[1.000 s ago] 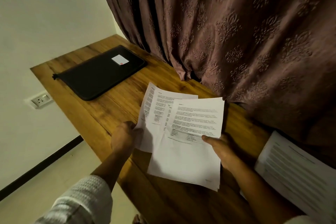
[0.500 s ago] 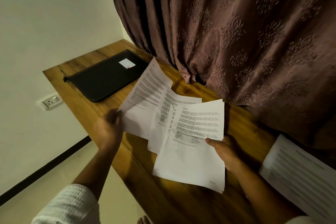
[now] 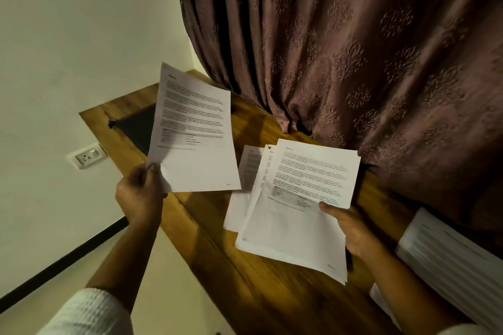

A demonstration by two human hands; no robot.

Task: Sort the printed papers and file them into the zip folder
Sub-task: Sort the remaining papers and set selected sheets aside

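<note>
While the left hand (image 3: pixel 140 193) pinches one sheet (image 3: pixel 194 139), the right hand (image 3: pixel 351 228) grips the stack (image 3: pixel 294 226) — hands apart.

Print on held sheet (image 3: pixel 194 130) and paper stack (image 3: pixel 302 198) too blurred; nothing legible.

I count one loose sheet (image 3: pixel 194 139) in my left grip (image 3: pixel 138 193) and one fanned sheaf (image 3: pixel 296 215) in my right grip (image 3: pixel 351 231), its pages too overlapped to number. One zip folder (image 3: pixel 136 128), one other paper pile (image 3: pixel 449 255), one wall socket (image 3: pixel 87 156), one curtain (image 3: pixel 353 49).
</note>
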